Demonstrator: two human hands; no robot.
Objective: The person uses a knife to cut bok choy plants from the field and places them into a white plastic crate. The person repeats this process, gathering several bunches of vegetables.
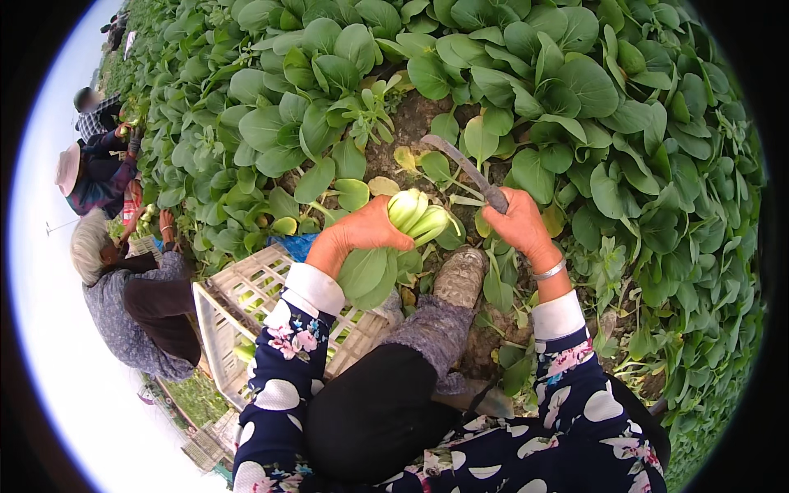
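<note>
My left hand (368, 227) is closed around cut bok choy (417, 215). The pale stem bases stick out past my thumb to the right, and green leaves hang below the palm. In my right hand (519, 223) is the handle of a sickle (465, 163). Its curved, dull blade points up and to the left, apart from the held bok choy. Fingers hide most of the handle. Beneath both hands lies bare soil (414, 126) with yellowed leaves and small plants. My muddy shoe (459, 277) rests on the ground just below them.
A white plastic crate (231, 308) holding greens stands left of my leg, partly behind my left sleeve. Growing bok choy (576, 86) fills the field ahead and to the right. A person in grey (132, 308) crouches left of the crate, with several other people farther off.
</note>
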